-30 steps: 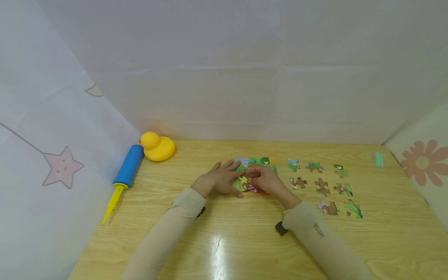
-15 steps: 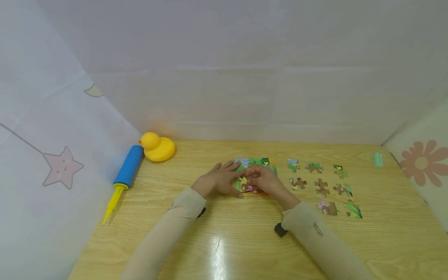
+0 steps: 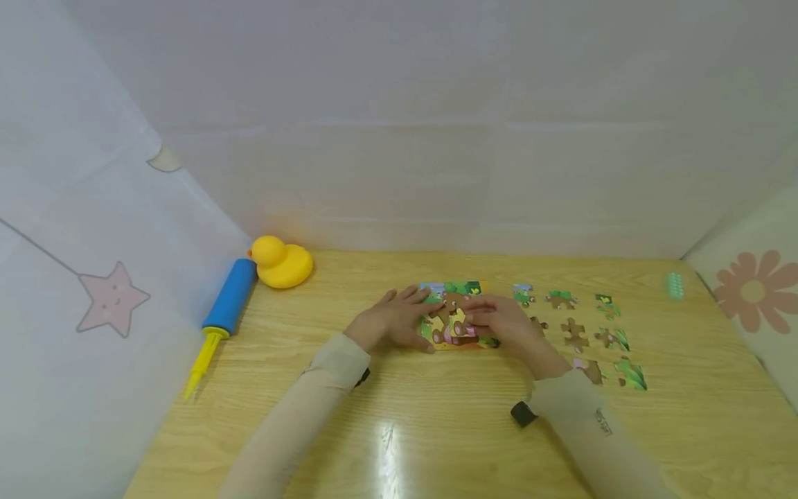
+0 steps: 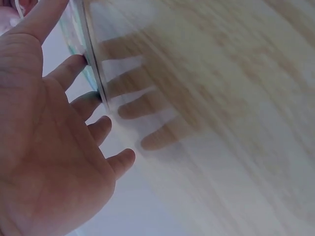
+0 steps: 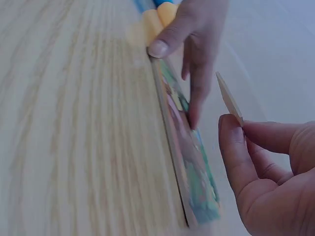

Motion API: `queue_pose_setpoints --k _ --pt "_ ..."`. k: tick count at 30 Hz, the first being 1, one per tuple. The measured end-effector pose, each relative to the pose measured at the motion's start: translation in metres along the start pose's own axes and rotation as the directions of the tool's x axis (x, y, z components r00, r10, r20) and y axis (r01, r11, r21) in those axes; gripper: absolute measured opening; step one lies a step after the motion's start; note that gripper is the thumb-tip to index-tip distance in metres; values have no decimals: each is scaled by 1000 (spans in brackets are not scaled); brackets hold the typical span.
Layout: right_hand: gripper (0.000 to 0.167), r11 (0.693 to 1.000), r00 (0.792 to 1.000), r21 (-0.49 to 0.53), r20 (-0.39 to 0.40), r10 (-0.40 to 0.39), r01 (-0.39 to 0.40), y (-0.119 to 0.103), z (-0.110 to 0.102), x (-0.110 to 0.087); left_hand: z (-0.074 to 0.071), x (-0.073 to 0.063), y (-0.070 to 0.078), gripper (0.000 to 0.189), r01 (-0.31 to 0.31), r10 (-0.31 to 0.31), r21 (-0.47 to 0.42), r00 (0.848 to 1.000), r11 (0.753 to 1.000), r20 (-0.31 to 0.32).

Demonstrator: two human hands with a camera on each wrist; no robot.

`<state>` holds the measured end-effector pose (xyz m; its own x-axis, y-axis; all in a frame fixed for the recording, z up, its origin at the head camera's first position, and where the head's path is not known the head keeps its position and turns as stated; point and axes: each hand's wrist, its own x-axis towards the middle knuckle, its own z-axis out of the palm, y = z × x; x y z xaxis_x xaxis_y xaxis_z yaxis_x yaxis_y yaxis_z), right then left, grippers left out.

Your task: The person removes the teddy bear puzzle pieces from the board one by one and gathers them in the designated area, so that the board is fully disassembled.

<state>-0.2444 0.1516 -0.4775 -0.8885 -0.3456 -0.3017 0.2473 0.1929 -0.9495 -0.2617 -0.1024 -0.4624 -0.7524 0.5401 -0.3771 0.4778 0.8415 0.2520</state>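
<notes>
A flat puzzle board (image 3: pixel 458 287) with a bear picture lies on the table in the middle of the head view. My left hand (image 3: pixel 399 320) rests at its left edge, fingers spread and fairly straight; in the left wrist view its fingertips (image 4: pixel 78 61) touch the board's edge. My right hand (image 3: pixel 508 327) is over the board's right side. Between thumb and fingers it pinches a thin puzzle piece (image 5: pixel 229 101), seen edge-on in the right wrist view and raised off the board. Part of the board's right side is hidden by this hand.
Right of the board lie several loose puzzle pieces (image 3: pixel 574 334) in rough rows. A yellow rubber duck (image 3: pixel 283 263) and a blue and yellow hand pump (image 3: pixel 229 296) are at the left. Near the far right corner lies a small green studded block (image 3: pixel 675 285).
My right hand has shifted to the right across the board, with the puzzle piece in its pinch, uncovering more of the bear picture. The left hand stays in place.
</notes>
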Motion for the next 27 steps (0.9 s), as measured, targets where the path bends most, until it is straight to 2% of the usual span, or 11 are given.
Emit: queue_pose_setpoints --k 4,14,19,27 --pt "44 995 1000 95 25 -2 0 3 -17 -14 -2 2 1 95 13 -12 17 1000 1000 -5" --pt "53 992 998 125 58 27 -34 14 -43 -43 -2 0 1 94 13 -13 12 1000 1000 0" --pt "54 996 998 83 50 32 -37 17 -57 -58 -4 -1 3 94 15 -15 11 1000 1000 5" --pt "54 997 999 -72 34 43 -40 26 -73 -78 -4 -1 4 93 12 -12 -17 1000 1000 11"
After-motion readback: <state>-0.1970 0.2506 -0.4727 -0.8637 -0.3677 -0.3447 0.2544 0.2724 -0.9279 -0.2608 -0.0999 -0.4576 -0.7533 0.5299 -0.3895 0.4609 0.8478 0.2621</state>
